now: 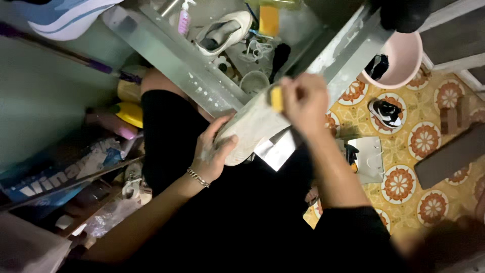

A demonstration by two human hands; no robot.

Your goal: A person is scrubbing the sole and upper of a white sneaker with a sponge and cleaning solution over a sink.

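Shoe (pixel 252 129), white and dirty, sits in the middle of the view, over the person's dark lap. The left hand (pixel 214 151) is wrapped around its near end and holds it tight. A silver bracelet (pixel 198 177) is on that wrist. The right hand (pixel 304 101) is closed on a small yellow sponge (pixel 276 98) and presses it on the far end of the shoe.

Just past the shoe is a metal sink (pixel 177 65) with wet, spotty edges. Inside it lies a second white shoe (pixel 222 31), near the far edge. A small pink bottle (pixel 184 19) stands beside it. A yellow block (pixel 269 20) lies at the far edge, and white laces (pixel 257 49) lie in a heap near the middle.

On the right, a pink plastic tub (pixel 404 63) stands on the yellow floor (pixel 404 151) with orange flower tiles. A black and white shoe (pixel 386 112) lies near the tub.

On the left, a blue packet (pixel 48 184) with big white letters lies flat, near a yellow bottle (pixel 130 114) and a pink bottle (pixel 113 124).
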